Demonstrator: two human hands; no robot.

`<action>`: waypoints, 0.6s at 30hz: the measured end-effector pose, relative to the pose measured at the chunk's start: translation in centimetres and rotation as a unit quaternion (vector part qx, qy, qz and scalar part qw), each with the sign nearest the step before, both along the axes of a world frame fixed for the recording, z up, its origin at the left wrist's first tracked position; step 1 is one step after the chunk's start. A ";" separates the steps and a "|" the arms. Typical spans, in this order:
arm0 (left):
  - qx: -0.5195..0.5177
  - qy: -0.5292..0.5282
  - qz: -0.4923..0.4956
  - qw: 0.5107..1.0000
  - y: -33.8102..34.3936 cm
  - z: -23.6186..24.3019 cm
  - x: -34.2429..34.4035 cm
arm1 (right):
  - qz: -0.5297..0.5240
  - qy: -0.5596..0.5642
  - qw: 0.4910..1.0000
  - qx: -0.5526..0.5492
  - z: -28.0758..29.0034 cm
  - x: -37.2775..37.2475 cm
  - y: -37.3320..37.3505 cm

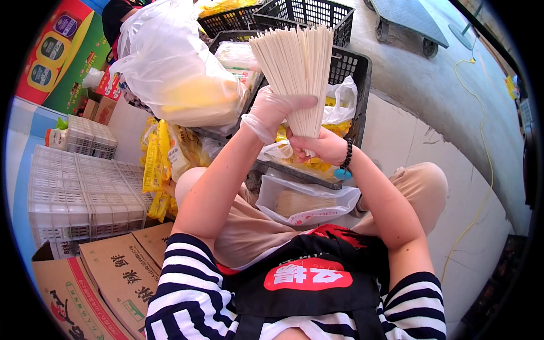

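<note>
Upright in front of me is a fanned bundle of thin pale sticks; whether they are dried noodles or skewers I cannot tell. My left hand, in a thin translucent glove, is closed around its middle with the thumb across the front. Lower down, my right hand grips the narrow bottom end; it is bare, with a dark bead bracelet on the wrist. Below the hands, between my legs, an open white plastic bag holds more thin tan sticks.
A black crate with yellow packets stands just beyond my hands. To its left bulges a white plastic bag, with yellow packets below. White crates and cardboard boxes line my left. A wheeled cart is far right.
</note>
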State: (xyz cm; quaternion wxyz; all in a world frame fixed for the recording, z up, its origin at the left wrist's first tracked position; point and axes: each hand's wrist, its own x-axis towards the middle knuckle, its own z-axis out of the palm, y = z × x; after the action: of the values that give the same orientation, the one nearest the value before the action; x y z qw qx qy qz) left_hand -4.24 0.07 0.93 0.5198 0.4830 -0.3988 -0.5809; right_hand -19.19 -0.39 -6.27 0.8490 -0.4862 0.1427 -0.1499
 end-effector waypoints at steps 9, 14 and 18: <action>-0.028 -0.013 -0.007 0.999 0.5 1.0 -0.3 | -0.012 -0.001 0.999 -0.038 0.2 -0.1 0.3; -0.028 0.073 0.004 0.997 0.1 1.1 1.1 | -0.015 -0.001 0.999 -0.050 0.5 -0.2 0.2; -0.041 0.045 0.001 0.998 0.3 1.3 0.8 | -0.038 -0.016 0.998 -0.041 0.5 -0.1 0.6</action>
State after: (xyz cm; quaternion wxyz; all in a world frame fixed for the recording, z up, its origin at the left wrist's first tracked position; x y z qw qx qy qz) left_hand -3.45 0.34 2.19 0.5569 0.4356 -0.3980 -0.5846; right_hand -19.30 0.24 -5.75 0.8241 -0.5124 0.1410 -0.1957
